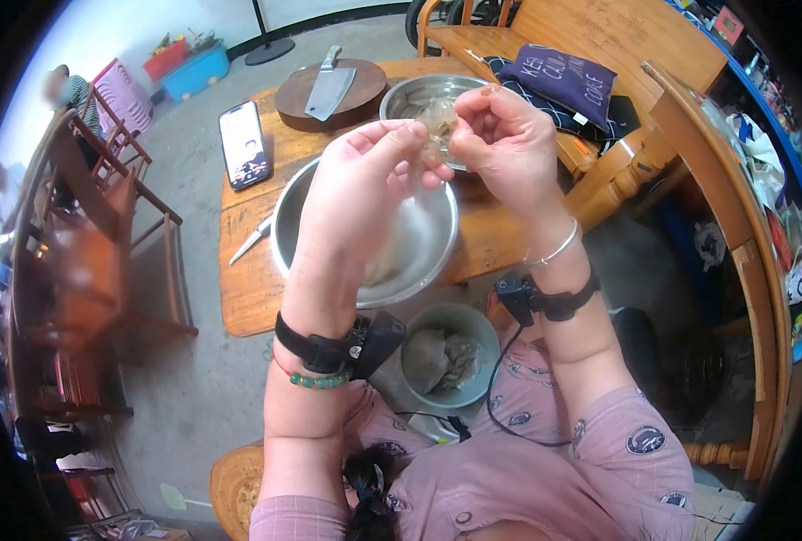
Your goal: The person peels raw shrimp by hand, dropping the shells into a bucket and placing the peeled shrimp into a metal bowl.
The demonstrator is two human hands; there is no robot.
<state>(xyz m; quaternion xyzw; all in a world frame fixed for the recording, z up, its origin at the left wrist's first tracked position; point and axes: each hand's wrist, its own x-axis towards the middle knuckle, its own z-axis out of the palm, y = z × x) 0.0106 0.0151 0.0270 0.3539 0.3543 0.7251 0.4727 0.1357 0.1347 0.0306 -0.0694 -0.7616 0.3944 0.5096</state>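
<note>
Between my two hands, above the wooden table [243, 298], is a small translucent shrimp [438, 124]. My left hand [360, 176] pinches one side of it with thumb and fingers. My right hand [514, 149] grips its other side, thumb against the curled fingers. Under my left hand stands a large steel bowl [284, 243]; a pale lump in it is partly hidden by my wrist. A second steel bowl [399, 88] behind my hands holds greyish translucent pieces. Below the table edge, a grey-green bucket [484, 347] contains wet, shell-like scraps.
A cleaver [332, 92] lies on a round chopping board [293, 90] at the back. A phone [244, 144] and a small knife [251, 241] lie at the left. A wooden bench [599, 45] with cushions [559, 81] borders the right. Another person [77, 95] is at far left.
</note>
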